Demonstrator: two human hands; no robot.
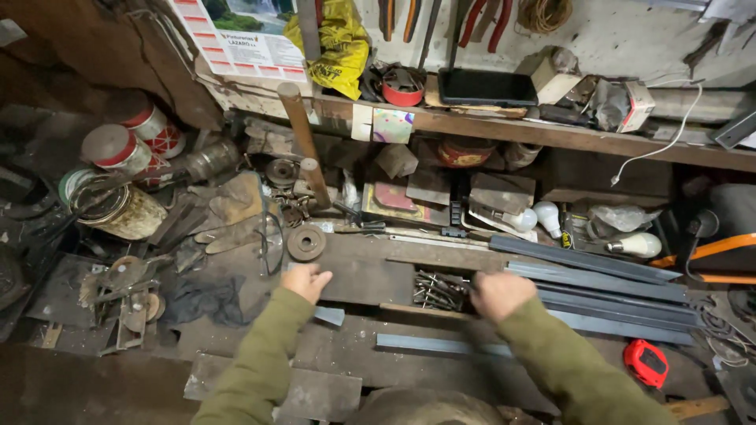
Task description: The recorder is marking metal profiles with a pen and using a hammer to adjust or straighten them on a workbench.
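Note:
My left hand [305,280] rests on a dark flat metal plate [366,275] on the workbench, fingers curled, below a round metal disc [306,243]. My right hand [500,293] is closed at the left ends of several long grey steel angle bars [606,291] that run off to the right. Whether it grips one of them is hidden by the hand itself. Between the two hands lies a pile of nails or screws [439,290]. Both arms wear olive green sleeves. One shorter grey bar [429,345] lies just below my right forearm.
A red tape measure [646,362] lies at the lower right. Paint tins [118,149] and scrap metal crowd the left. A wooden shelf [551,130] with a dark tray and small boxes runs along the back wall. White light bulbs [634,245] sit under it. Wooden handles [303,142] lean upright.

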